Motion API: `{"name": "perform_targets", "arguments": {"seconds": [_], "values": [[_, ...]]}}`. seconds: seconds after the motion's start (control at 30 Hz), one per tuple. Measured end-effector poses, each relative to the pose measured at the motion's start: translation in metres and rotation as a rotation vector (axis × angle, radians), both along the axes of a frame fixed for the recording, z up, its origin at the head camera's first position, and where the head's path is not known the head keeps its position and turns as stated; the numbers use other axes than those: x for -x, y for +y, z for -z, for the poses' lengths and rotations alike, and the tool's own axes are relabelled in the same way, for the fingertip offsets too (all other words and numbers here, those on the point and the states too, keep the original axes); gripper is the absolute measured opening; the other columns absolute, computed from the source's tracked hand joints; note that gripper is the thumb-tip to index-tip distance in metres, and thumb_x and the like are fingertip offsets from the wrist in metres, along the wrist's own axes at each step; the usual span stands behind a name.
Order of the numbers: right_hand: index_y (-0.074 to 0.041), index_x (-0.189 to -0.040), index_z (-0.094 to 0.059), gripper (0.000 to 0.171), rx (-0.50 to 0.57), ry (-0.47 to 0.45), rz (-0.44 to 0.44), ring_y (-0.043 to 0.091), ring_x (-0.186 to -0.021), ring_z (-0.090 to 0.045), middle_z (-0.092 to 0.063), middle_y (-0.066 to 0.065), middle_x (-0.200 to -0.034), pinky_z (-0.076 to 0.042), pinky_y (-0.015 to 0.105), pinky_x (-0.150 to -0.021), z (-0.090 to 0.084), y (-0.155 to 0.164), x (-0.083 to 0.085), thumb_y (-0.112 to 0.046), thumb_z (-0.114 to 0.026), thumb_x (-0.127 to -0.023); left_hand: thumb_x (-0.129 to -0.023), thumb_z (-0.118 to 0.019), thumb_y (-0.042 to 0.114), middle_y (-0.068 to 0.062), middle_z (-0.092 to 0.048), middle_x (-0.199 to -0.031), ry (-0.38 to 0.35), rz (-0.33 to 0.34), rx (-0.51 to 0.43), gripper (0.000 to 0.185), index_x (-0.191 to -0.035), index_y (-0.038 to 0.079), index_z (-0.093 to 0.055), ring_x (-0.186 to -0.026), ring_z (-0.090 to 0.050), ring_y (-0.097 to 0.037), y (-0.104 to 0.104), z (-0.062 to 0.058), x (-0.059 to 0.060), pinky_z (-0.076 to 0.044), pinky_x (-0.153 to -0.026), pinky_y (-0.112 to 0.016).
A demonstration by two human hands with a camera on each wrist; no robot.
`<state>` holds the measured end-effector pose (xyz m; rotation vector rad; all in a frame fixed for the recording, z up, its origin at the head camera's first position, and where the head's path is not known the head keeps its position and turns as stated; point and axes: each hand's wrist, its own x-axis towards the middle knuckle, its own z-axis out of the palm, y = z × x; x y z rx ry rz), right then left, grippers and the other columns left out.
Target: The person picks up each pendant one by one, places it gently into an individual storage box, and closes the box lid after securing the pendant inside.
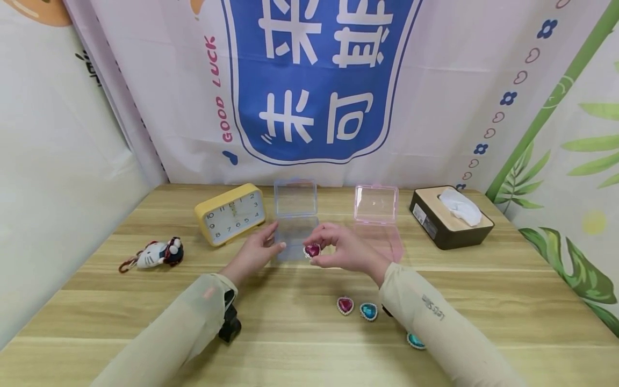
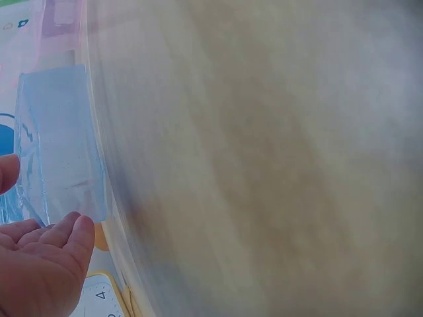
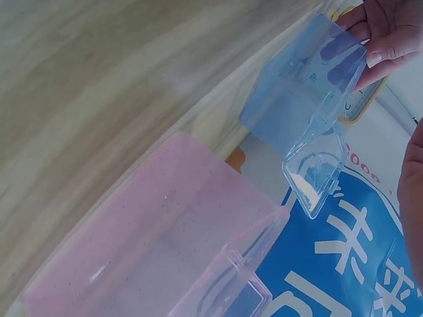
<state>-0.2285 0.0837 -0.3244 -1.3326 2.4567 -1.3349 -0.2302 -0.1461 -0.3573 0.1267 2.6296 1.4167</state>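
Note:
My right hand point(image 1: 345, 250) pinches a red heart-shaped gem point(image 1: 312, 250) with a pearly rim between thumb and fingertips, over the front right of a clear blue box point(image 1: 296, 232). That box stands with its lid raised at the back. At its left side is my left hand point(image 1: 255, 251), fingers extended and thumb apart; in the right wrist view its fingers point(image 3: 360, 26) show along the blue wall. Nearer the front lie another red heart gem point(image 1: 345, 305) and a teal one point(image 1: 368, 311). A second teal gem point(image 1: 416, 341) is partly hidden by the right sleeve.
A clear pink box point(image 1: 395, 244), lid up, stands right of the blue one, partly behind my right hand. Farther right is a tissue box point(image 1: 450, 234). A yellow clock point(image 1: 232, 214) and a plush keychain point(image 1: 157, 253) occupy the left. A printed curtain point(image 1: 425, 123) hangs behind the table.

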Motion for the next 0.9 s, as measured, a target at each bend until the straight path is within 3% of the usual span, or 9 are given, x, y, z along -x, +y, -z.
{"name": "perform_targets", "arguments": {"seconds": [0.37, 0.6, 0.9], "values": [[-0.003, -0.103, -0.066, 0.031, 0.074, -0.062, 0.181, 0.018, -0.088, -0.061, -0.062, 0.007, -0.095, -0.054, 0.03, -0.082, 0.001, -0.018, 0.007, -0.011, -0.073, -0.073, -0.089, -0.056, 0.021, -0.013, -0.016, -0.15, 0.015, 0.0, -0.01, 0.067, -0.145, 0.012, -0.02, -0.128, -0.037, -0.035, 0.0, 0.001, 0.0, -0.035, -0.105, -0.043], [-0.004, -0.102, -0.067, 0.032, 0.088, -0.103, 0.288, 0.017, -0.087, -0.062, -0.062, 0.006, -0.097, -0.054, 0.019, -0.077, 0.005, -0.029, 0.016, -0.011, -0.075, -0.072, -0.088, -0.056, 0.022, -0.013, -0.017, -0.15, 0.009, -0.003, -0.01, 0.068, -0.145, 0.012, -0.02, -0.127, -0.038, -0.034, 0.0, 0.0, -0.001, -0.036, -0.104, -0.042], [-0.003, -0.101, -0.067, 0.033, 0.056, -0.139, 0.37, 0.016, -0.084, -0.063, -0.064, 0.006, -0.095, -0.054, 0.017, -0.073, 0.009, -0.042, 0.026, -0.012, -0.076, -0.071, -0.088, -0.057, 0.022, -0.012, -0.017, -0.15, 0.008, 0.001, -0.015, 0.068, -0.145, 0.013, -0.02, -0.127, -0.038, -0.033, 0.0, 0.002, 0.001, -0.036, -0.104, -0.041]]}}
